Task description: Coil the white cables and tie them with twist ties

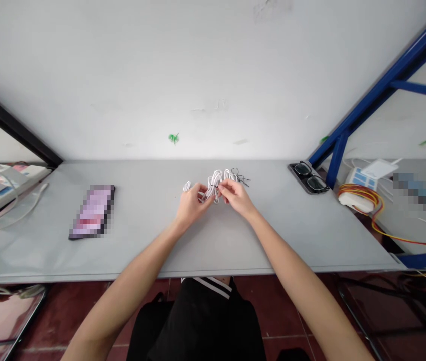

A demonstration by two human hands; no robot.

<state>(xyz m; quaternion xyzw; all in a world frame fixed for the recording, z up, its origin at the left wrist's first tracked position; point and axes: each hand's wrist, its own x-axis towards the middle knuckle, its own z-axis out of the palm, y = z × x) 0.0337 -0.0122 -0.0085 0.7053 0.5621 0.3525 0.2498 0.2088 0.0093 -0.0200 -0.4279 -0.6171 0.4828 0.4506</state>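
A coiled white cable (215, 179) is held between my two hands above the middle of the table. My left hand (193, 200) grips the bundle from its left side, thumb and fingers closed. On the right, my right hand (235, 195) pinches a thin black tie (214, 186) that crosses the coil. Behind my right hand lies another white cable coil (229, 174), with several loose black ties (240, 176) beside it. A bit of white cable (186, 186) shows past my left hand.
On the grey table (141, 245), a blurred phone-like object (93, 211) lies left and glasses (310, 176) rest on a dark tray at back right. A blue metal frame (336, 158) stands right. Beyond it are a yellow-red cable (377, 200) and a white adapter (380, 168).
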